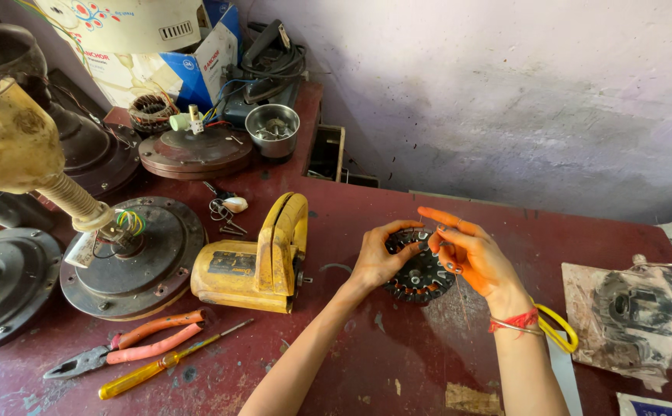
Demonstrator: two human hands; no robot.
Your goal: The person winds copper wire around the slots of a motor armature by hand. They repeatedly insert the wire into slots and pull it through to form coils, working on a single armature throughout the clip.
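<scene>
On the cluttered red bench [398, 339], your left hand [378, 258] grips the black stator [421, 273] while your right hand [471, 254], at its 3 o'clock, pinches thin wire that could snap if tugged.

Worn red table [398, 354], yellow power tool [255, 258], pliers [132, 347], screwdriver [162, 368], fan motors [132, 250]

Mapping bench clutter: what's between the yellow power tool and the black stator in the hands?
Head view: only the left hand and bare red tabletop lie between power tool and stator.
</scene>
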